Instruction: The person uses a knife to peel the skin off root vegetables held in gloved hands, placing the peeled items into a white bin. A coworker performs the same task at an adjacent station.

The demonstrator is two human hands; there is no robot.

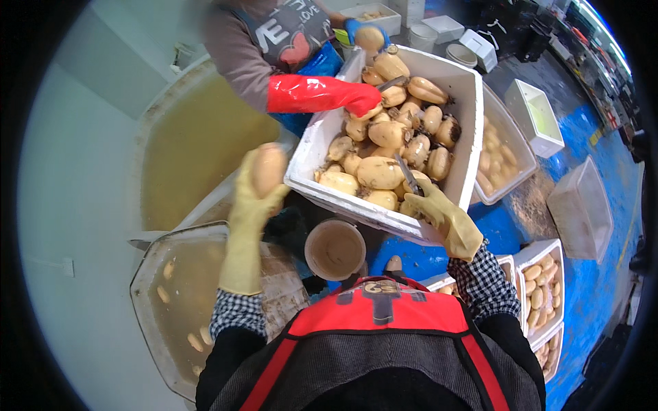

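Observation:
My left hand (245, 205), in a yellow rubber glove, grips a peeled-looking lotus root segment (269, 169). It is raised just left of a white foam box (457, 103) and slightly blurred. In my right hand (448, 218), also gloved in yellow, is a knife; its blade (404, 172) points away from me over the box's near right corner. Lotus root segments (380, 172), several with dark, muddy ends, fill the box. The knife's handle is mostly hidden by my fingers.
Across the box, a co-worker's red glove (329, 95) holds a knife (393, 83); their blue glove (353, 30) holds another segment. Left are a murky-water tank (205, 149) and a tub (141, 298) with floating roots. A bucket (335, 249) stands below; filled foam boxes (558, 287) sit right.

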